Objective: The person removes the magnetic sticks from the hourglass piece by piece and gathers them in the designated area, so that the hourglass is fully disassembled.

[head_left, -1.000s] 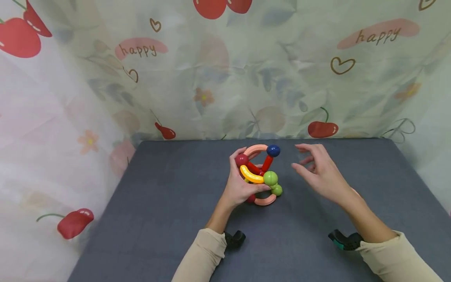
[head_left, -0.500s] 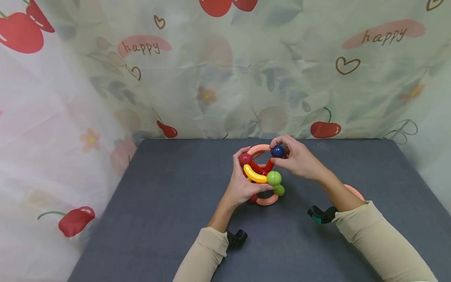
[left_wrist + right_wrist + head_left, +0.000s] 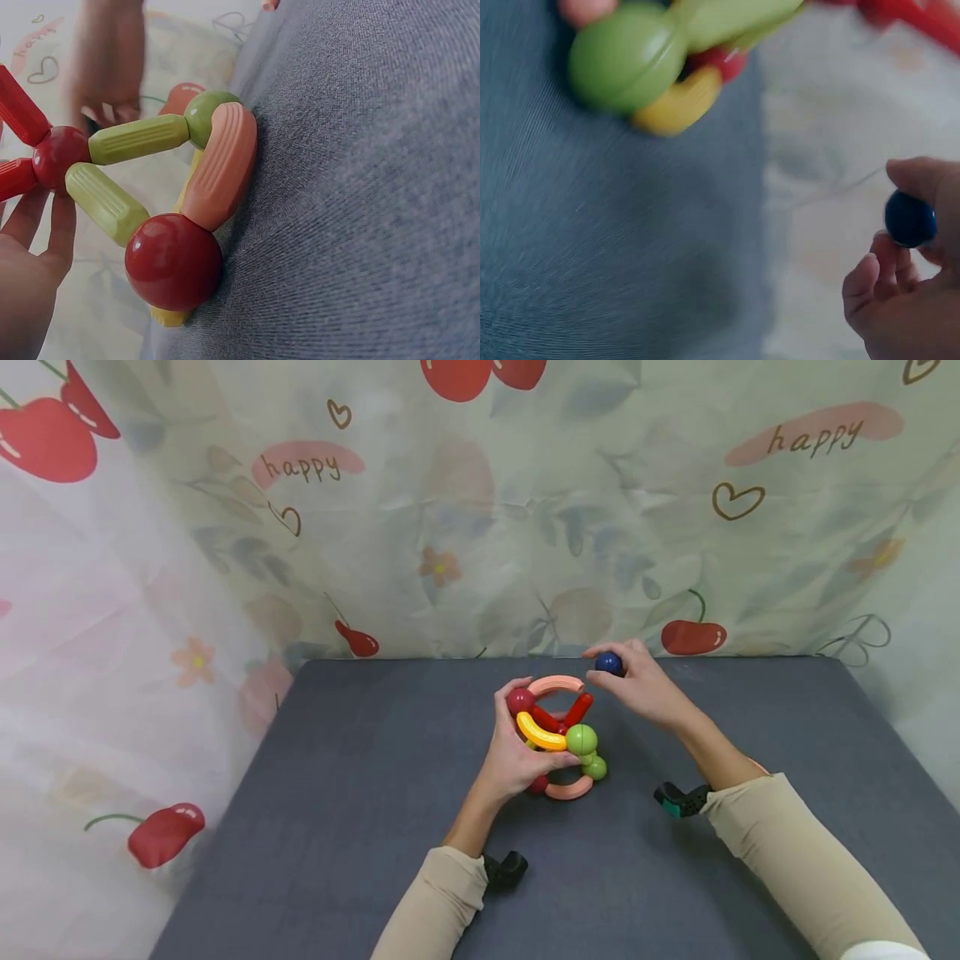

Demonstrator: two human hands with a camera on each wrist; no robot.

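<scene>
My left hand (image 3: 517, 756) grips a toy frame of magnetic rods and balls from its left side. In that frame are a yellow curved rod (image 3: 542, 732), a green ball (image 3: 581, 740), a red ball (image 3: 521, 701) and a pink curved rod (image 3: 555, 683). A straight red rod (image 3: 578, 709) slants up with its upper end bare. Up and right of it, my right hand (image 3: 641, 689) pinches a dark blue ball (image 3: 910, 219), apart from the frame. The left wrist view shows the frame's lower part, with a large red ball (image 3: 174, 262) close to the tabletop.
The dark grey table (image 3: 360, 810) ends at a patterned curtain (image 3: 525, 527) behind and at the left. A sliver of a pink piece (image 3: 759, 766) shows behind the right forearm. Black wrist cameras hang under both forearms.
My right hand came in from the right, took the blue ball and drew it up and right, off the pink and red rods. The left hand keeps its grip nearly in place.
</scene>
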